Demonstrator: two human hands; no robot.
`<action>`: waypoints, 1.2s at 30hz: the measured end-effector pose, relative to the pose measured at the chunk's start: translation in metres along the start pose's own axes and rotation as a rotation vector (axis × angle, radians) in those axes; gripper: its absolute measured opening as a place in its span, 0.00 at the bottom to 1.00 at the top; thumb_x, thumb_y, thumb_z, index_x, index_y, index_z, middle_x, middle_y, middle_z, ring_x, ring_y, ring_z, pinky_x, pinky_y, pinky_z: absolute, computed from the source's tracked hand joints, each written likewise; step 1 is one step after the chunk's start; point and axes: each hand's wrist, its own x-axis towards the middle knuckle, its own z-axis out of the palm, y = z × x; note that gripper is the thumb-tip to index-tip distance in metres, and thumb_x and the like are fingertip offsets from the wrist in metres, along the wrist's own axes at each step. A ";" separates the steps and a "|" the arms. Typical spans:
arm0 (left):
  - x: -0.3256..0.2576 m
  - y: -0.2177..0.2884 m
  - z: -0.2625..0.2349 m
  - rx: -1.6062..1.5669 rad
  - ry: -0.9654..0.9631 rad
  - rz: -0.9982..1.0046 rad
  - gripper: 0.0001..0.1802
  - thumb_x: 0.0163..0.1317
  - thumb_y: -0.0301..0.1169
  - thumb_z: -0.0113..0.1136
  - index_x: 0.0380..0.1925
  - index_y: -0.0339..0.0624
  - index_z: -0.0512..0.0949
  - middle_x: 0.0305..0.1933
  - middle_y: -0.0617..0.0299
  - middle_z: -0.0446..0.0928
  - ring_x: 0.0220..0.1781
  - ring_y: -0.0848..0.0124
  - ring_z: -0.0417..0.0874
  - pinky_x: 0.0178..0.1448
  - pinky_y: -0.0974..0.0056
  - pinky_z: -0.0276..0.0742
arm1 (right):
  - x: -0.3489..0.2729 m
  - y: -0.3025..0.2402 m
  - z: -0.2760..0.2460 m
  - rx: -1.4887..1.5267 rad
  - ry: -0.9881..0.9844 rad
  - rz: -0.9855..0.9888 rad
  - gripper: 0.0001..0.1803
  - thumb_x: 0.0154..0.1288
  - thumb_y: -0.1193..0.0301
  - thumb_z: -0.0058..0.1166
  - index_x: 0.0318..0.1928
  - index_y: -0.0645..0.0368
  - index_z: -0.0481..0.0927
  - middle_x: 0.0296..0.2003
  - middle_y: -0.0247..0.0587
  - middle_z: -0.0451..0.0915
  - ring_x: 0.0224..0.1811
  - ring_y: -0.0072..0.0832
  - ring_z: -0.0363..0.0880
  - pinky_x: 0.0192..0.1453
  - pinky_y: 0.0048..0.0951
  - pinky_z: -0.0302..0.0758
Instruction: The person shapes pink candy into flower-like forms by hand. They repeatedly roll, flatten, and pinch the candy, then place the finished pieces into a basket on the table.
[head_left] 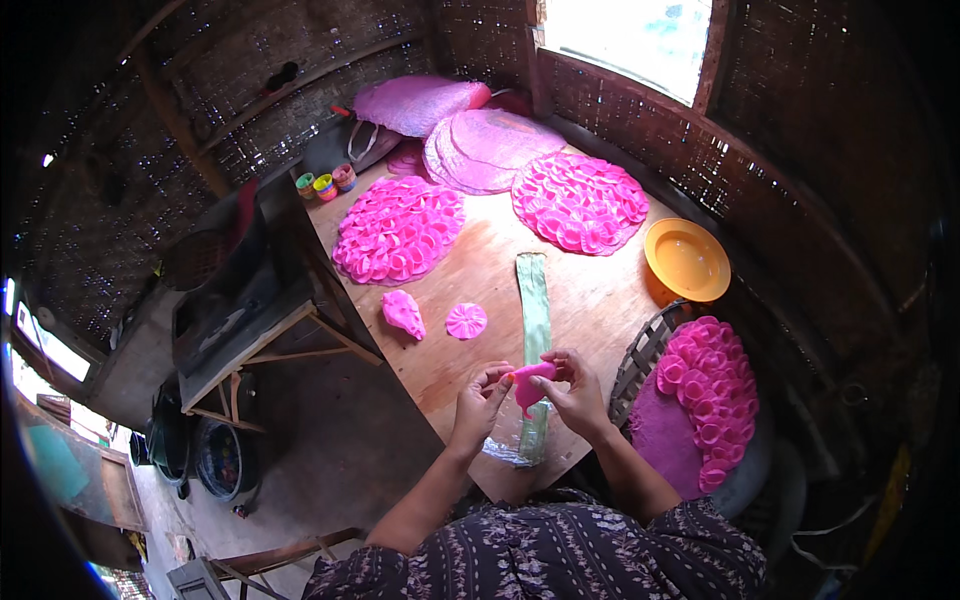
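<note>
Between my two hands is a soft, thin pink piece that looks like dough (530, 388), with one end hanging down. My left hand (484, 398) pinches its left end between thumb and fingers. On the other side, my right hand (577, 392) grips its right end. A long pale green strip (535, 305) runs along the table under the held piece. Farther left lie a pink dough-like lump (403, 314) and a flat pleated pink disc (466, 321). Some clear plastic (507, 453) lies by the near edge.
On the wooden table (480, 240) sit two round mats covered in pink curls (400, 230) (580, 203), stacked pink discs (490, 150) and small colored cups (325, 187). An orange bowl (687, 260) and a basket (645, 365) with a curl-covered pink mat (708, 390) stand right.
</note>
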 end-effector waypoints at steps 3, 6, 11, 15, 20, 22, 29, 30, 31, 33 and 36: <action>-0.001 0.004 -0.004 0.233 0.045 0.153 0.14 0.67 0.36 0.62 0.46 0.38 0.80 0.48 0.63 0.78 0.47 0.77 0.78 0.51 0.70 0.74 | -0.002 -0.006 0.006 0.017 -0.025 0.005 0.20 0.60 0.73 0.66 0.51 0.63 0.75 0.39 0.38 0.80 0.41 0.22 0.80 0.48 0.26 0.78; -0.003 0.007 -0.011 0.266 0.124 0.224 0.12 0.68 0.35 0.60 0.39 0.36 0.81 0.44 0.62 0.80 0.44 0.75 0.80 0.48 0.69 0.74 | -0.001 -0.007 0.007 -0.009 -0.042 0.028 0.20 0.60 0.73 0.66 0.51 0.63 0.74 0.40 0.38 0.80 0.42 0.22 0.80 0.49 0.25 0.77; -0.006 0.023 -0.090 0.254 0.456 0.330 0.18 0.76 0.34 0.45 0.27 0.38 0.75 0.34 0.60 0.80 0.38 0.73 0.79 0.47 0.66 0.74 | 0.002 0.000 0.002 0.179 0.007 0.132 0.18 0.63 0.74 0.63 0.52 0.64 0.74 0.40 0.40 0.81 0.44 0.25 0.82 0.48 0.27 0.79; -0.027 0.015 -0.200 0.502 0.749 0.097 0.18 0.75 0.37 0.48 0.30 0.37 0.78 0.30 0.61 0.79 0.30 0.77 0.75 0.44 0.67 0.72 | 0.013 0.005 0.015 0.288 -0.064 0.198 0.19 0.65 0.74 0.61 0.54 0.66 0.73 0.41 0.39 0.80 0.43 0.23 0.81 0.48 0.25 0.79; -0.044 -0.022 -0.279 -0.144 1.342 -0.004 0.23 0.66 0.32 0.57 0.61 0.42 0.69 0.68 0.54 0.64 0.61 0.64 0.73 0.63 0.61 0.70 | 0.052 0.012 0.059 0.154 -0.103 0.186 0.19 0.69 0.71 0.57 0.57 0.65 0.73 0.43 0.36 0.80 0.42 0.20 0.80 0.47 0.25 0.78; -0.029 -0.023 -0.281 0.195 0.991 0.203 0.28 0.65 0.32 0.60 0.63 0.42 0.66 0.69 0.53 0.63 0.65 0.62 0.71 0.67 0.60 0.67 | 0.067 0.013 0.078 0.350 -0.097 0.182 0.18 0.70 0.69 0.55 0.57 0.62 0.73 0.44 0.35 0.80 0.43 0.20 0.79 0.47 0.26 0.77; 0.100 0.018 -0.229 1.344 -0.069 0.641 0.45 0.52 0.50 0.70 0.68 0.47 0.64 0.73 0.49 0.61 0.73 0.49 0.62 0.75 0.40 0.52 | 0.074 0.010 0.123 0.690 -0.064 0.441 0.21 0.72 0.64 0.53 0.60 0.58 0.72 0.45 0.34 0.79 0.44 0.22 0.79 0.49 0.28 0.75; 0.120 0.022 -0.228 1.404 -0.178 0.655 0.44 0.52 0.52 0.69 0.67 0.48 0.65 0.71 0.50 0.63 0.72 0.51 0.63 0.75 0.39 0.51 | 0.071 0.009 0.127 0.671 -0.038 0.453 0.21 0.72 0.64 0.53 0.61 0.59 0.71 0.45 0.35 0.79 0.44 0.23 0.79 0.49 0.28 0.75; 0.140 0.023 -0.229 1.445 -0.268 0.741 0.44 0.52 0.54 0.68 0.66 0.49 0.67 0.69 0.50 0.65 0.71 0.52 0.65 0.75 0.38 0.50 | 0.067 0.007 0.130 0.653 -0.012 0.459 0.22 0.72 0.64 0.52 0.62 0.60 0.71 0.46 0.35 0.79 0.44 0.23 0.79 0.49 0.29 0.76; 0.169 0.018 -0.233 1.437 -0.444 0.813 0.41 0.52 0.57 0.66 0.63 0.49 0.70 0.64 0.52 0.69 0.68 0.55 0.68 0.75 0.39 0.51 | 0.057 0.004 0.131 0.633 0.049 0.473 0.23 0.72 0.64 0.52 0.63 0.60 0.69 0.45 0.36 0.79 0.43 0.25 0.79 0.47 0.30 0.76; 0.194 0.007 -0.234 1.170 -0.459 0.913 0.33 0.57 0.61 0.60 0.49 0.46 0.76 0.48 0.59 0.78 0.55 0.62 0.78 0.70 0.48 0.63 | 0.034 -0.002 0.119 0.686 0.147 0.451 0.26 0.72 0.64 0.51 0.65 0.62 0.65 0.42 0.40 0.79 0.41 0.29 0.79 0.40 0.35 0.77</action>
